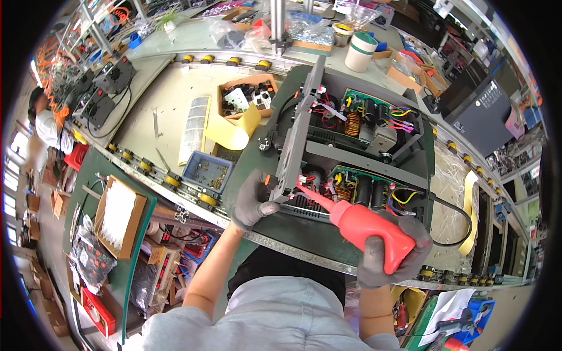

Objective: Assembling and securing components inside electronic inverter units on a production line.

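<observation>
My right hand, in a grey glove, is wrapped round a red squeeze bottle. The bottle lies tilted, its thin nozzle reaching the inside of the front panel of the nearer open metal chassis. My left hand, gloved too, grips that panel's near corner, beside an orange knob. Green circuit boards, copper coils, black cylinders and coloured wires fill this chassis. Just beyond it stands a second open chassis with similar parts. Whether the nozzle tip touches a wire or the panel cannot be made out.
Left of the chassis are a blue bin of small screws, a cardboard box of parts and yellow sheets. A black cable loops at right. Rollers line the bench edges. A white tub stands behind.
</observation>
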